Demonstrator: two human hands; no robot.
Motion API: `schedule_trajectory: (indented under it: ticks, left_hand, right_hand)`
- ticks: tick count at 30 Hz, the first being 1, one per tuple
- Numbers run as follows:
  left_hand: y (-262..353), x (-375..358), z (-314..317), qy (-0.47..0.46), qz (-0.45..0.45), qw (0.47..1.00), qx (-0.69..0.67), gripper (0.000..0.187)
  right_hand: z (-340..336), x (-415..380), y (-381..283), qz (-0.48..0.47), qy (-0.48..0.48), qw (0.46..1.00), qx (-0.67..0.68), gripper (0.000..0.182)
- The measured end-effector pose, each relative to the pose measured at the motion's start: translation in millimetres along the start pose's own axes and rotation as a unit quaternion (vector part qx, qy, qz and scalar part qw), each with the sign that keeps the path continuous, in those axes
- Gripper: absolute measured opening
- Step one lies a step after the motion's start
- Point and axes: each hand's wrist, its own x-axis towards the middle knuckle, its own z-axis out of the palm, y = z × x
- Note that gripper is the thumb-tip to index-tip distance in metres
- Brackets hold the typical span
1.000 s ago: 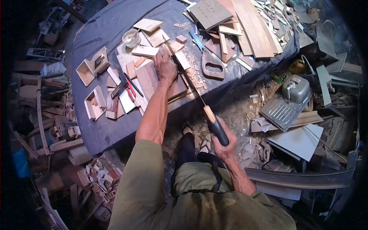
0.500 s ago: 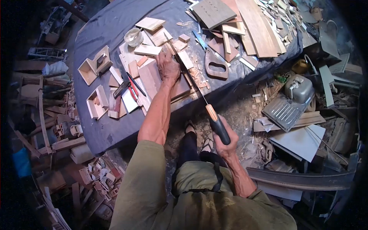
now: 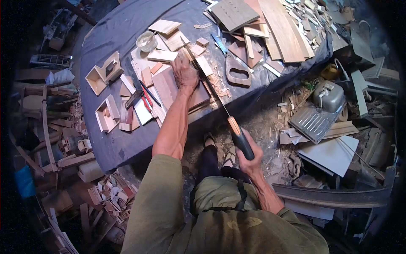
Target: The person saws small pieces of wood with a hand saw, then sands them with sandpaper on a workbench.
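Our left hand (image 3: 184,73) lies flat, pinning a stiff board (image 3: 169,86) at the tabletop's (image 3: 110,25) near edge; our right hand (image 3: 249,157) fully grips the light saw's (image 3: 220,101) handle.

You find no text, label, brand or number that can be read anywhere here: nothing legible stands on the saw (image 3: 220,101), the wood pieces on the counter (image 3: 110,25), or the scrap on the floor.
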Motion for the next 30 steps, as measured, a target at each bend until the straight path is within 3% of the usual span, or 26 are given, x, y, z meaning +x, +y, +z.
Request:
schedule_trajectory:
  ticks: [3,5,9,12,15,17,19,22,27,30]
  left_hand:
    - [3,-4,1,-0.005,-0.012,1.0,0.01,0.015]
    - [-2,-2,-1,-0.016,-0.016,1.0,0.014,0.013]
    - [0,-2,0,-0.018,-0.007,1.0,-0.003,0.014]
    - [-1,-4,-1,-0.035,-0.031,0.999,0.008,0.016]
    - [0,-5,2,0.015,-0.002,1.0,0.005,0.015]
    - [0,-6,1,-0.005,-0.017,1.0,0.003,0.014]
    - [-1,-4,0,-0.017,-0.019,1.0,0.001,0.014]
    - [-3,-1,-4,-0.019,-0.019,1.0,0.005,0.014]
    - [8,2,-14,-0.075,-0.078,0.994,0.011,0.019]
    - [5,-6,-9,-0.031,-0.04,0.999,-0.004,0.024]
  right_hand:
    - [-25,-56,32,-0.106,0.027,0.991,-0.072,0.061]
    - [-36,-72,36,-0.113,0.027,0.991,-0.063,0.062]
    - [-10,-26,11,-0.072,0.02,0.995,-0.072,0.061]
    - [16,24,1,-0.107,0.027,0.994,-0.019,0.059]
    - [-11,-20,16,-0.061,0.0,0.996,-0.071,0.058]
    - [-28,-60,32,-0.107,0.025,0.99,-0.085,0.057]
    - [-34,-76,26,-0.069,0.025,0.995,-0.07,0.057]
    - [-16,-51,18,-0.06,0.065,0.994,-0.069,0.057]
    - [-38,-40,33,-0.091,0.012,0.993,-0.071,0.058]
    - [-41,-47,18,-0.063,0.0,0.998,-0.021,0.061]
